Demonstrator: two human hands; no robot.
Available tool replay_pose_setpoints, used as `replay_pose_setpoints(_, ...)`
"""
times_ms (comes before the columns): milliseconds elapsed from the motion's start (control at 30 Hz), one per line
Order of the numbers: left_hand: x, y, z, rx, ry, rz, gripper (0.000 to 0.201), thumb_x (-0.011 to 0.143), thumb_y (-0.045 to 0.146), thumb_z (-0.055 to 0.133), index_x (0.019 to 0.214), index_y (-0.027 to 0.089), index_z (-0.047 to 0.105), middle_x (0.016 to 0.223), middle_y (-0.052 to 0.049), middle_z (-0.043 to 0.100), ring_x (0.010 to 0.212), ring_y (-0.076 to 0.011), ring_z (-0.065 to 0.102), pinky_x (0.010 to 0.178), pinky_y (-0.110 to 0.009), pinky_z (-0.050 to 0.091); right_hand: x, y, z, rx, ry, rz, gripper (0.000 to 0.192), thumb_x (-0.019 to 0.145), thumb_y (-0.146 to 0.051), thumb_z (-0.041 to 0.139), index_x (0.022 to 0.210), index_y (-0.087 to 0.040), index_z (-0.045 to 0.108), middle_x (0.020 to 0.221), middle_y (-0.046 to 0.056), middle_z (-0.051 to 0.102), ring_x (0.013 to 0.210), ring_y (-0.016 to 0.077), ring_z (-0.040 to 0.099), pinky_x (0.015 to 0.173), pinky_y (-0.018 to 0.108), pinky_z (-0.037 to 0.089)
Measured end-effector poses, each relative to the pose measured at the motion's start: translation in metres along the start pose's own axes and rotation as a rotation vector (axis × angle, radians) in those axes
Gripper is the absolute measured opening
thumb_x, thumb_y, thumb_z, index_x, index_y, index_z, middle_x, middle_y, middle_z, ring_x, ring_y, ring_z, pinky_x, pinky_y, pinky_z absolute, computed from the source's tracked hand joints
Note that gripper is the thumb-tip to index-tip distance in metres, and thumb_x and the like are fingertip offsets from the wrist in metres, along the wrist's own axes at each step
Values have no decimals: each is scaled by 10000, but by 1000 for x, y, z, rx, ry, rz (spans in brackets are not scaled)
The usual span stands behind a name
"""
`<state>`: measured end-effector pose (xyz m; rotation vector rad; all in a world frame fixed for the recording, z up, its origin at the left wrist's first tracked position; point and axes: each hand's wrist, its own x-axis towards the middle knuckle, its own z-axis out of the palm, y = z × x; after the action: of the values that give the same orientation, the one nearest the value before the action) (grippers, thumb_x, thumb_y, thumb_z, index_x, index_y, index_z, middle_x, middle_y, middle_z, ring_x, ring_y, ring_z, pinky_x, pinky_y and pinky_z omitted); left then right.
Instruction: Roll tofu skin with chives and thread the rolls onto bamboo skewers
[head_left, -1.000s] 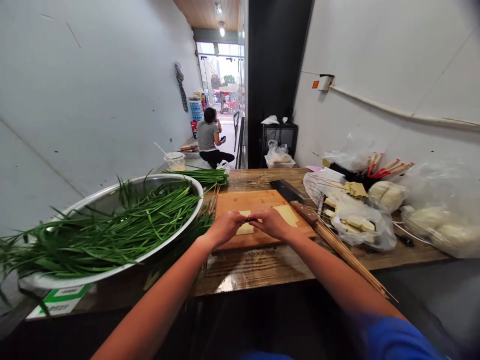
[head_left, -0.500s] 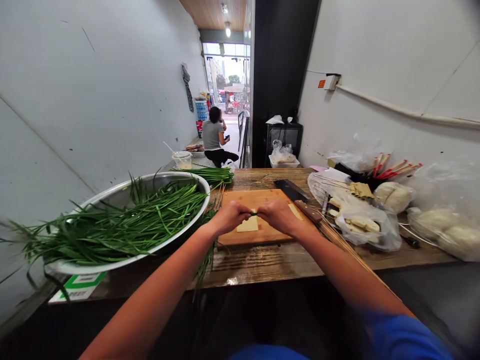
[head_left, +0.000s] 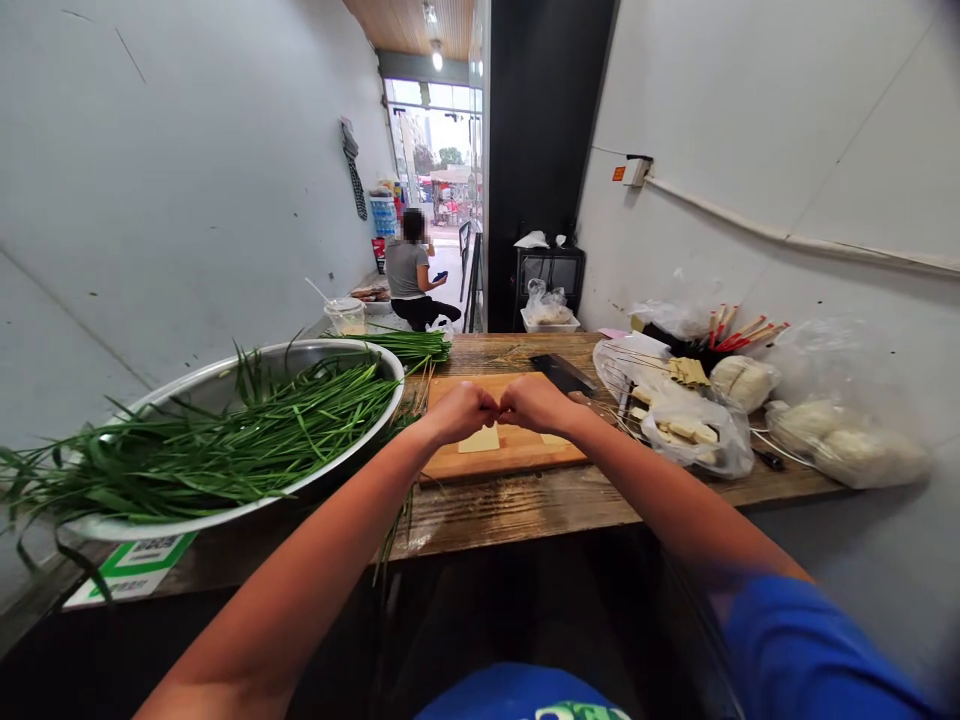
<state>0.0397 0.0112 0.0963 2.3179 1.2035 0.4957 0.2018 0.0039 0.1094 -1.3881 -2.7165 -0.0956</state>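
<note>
My left hand (head_left: 461, 410) and my right hand (head_left: 534, 402) meet knuckle to knuckle just above a wooden cutting board (head_left: 517, 455). Both have their fingers pinched shut, and the thin green chive piece between them is hidden by the fingers. A pale yellow tofu sheet (head_left: 480, 440) lies on the board right under my hands. A large metal bowl (head_left: 225, 375) heaped with long green chives (head_left: 225, 450) stands to the left of my left arm.
A cleaver (head_left: 559, 372) rests at the board's far right. Plastic bags of tofu pieces (head_left: 694, 430), white dough lumps (head_left: 832, 440) and chopsticks (head_left: 739, 332) crowd the right side. A chive bundle (head_left: 409, 345) and a plastic cup (head_left: 346, 315) sit behind. A person (head_left: 409, 270) sits far off by the doorway.
My hands have lifted slightly off the tofu sheet and closed together until the fists touch. The green chive piece seen between my fingers earlier is now covered.
</note>
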Motion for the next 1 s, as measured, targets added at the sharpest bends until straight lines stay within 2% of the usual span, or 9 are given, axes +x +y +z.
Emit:
replay_pose_setpoints(233, 7, -9, 4, -235, -77, -77, 159, 644, 188, 574, 658, 111, 713, 507, -4, 597, 466, -81, 491, 453, -170, 359, 7, 5, 6, 75, -84, -83, 154, 728, -250, 601, 680, -177, 726, 607, 30, 658, 520, 107, 504, 488, 236, 248)
replay_pose_setpoints(367, 3, -14, 4, -308, -75, -43, 182, 661, 236, 624, 731, 107, 732, 536, -26, 625, 482, -95, 524, 466, -183, 379, 0, 12, 7, 227, -116, -79, 205, 740, -228, 554, 615, -142, 691, 481, -23, 545, 450, 64, 379, 470, 218, 232)
replay_pose_setpoints(500, -4, -18, 0, -216, -13, 19, 217, 696, 252, 631, 844, 133, 736, 575, -18, 645, 487, -89, 522, 484, -185, 380, -3, 22, 6, 393, -144, -118, 212, 735, -230, 553, 584, -123, 655, 423, -66, 412, 432, 42, 306, 445, 198, 207)
replay_pose_setpoints(633, -11, -23, 4, -125, 82, 51, 212, 741, 256, 609, 877, 154, 734, 558, -11, 647, 493, -92, 532, 512, -192, 384, -3, 29, 8, 606, -144, -49, 201, 723, -256, 563, 597, -120, 640, 425, -65, 444, 404, 41, 375, 420, 176, 245)
replay_pose_setpoints(767, -17, -29, 26, -272, 243, -4, 215, 766, 301, 595, 830, 150, 734, 613, -23, 674, 567, -115, 586, 560, -201, 424, -6, 30, 16, 933, -127, 52, 243, 710, -325, 587, 582, -121, 618, 446, -42, 516, 398, 64, 473, 410, 173, 338)
replay_pose_setpoints(900, -18, -28, 59, -590, 393, -11, 285, 793, 352, 562, 935, 151, 707, 796, -38, 704, 727, -140, 618, 661, -224, 476, -7, 25, 32, 1296, -26, 125, 308, 641, -421, 676, 619, -117, 636, 491, -25, 570, 434, 73, 516, 461, 199, 439)
replay_pose_setpoints(1000, -18, -23, 81, -758, 524, -47, 334, 786, 380, 569, 986, 141, 690, 850, -39, 696, 765, -140, 611, 703, -233, 484, -6, 15, 47, 1498, 72, 192, 367, 577, -464, 727, 634, -110, 646, 519, -13, 599, 453, 76, 533, 485, 220, 478)
